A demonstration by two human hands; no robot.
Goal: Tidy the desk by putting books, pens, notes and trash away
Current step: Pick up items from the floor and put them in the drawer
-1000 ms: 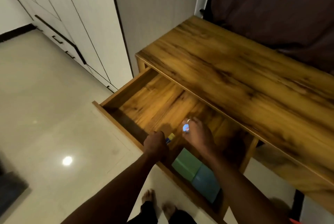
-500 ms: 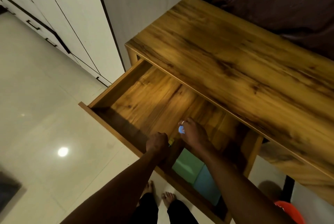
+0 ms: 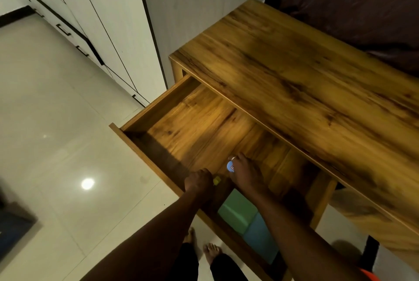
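Yellow stub (image 3: pixel 217 181) hidden in left hand (image 3: pixel 199 183); blue object (image 3: pixel 230 166), right hand (image 3: pixel 246 173).

Green book (image 3: pixel 235 211) and blue book (image 3: pixel 260 237) lie flat, touching side by side, at open drawer (image 3: pixel 158 108) front. Left hand (image 3: pixel 199 182) grips yellow-tipped item (image 3: pixel 217 181); right hand (image 3: pixel 246 175) grips blue-white item (image 3: pixel 230 165).

white cabinets (image 3: pixel 95 20) line the glossy tiled floor (image 3: pixel 45 122); perhaps a dark curtain (image 3: pixel 351 4) at upper right.

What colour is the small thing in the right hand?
The small thing is light blue; head view.
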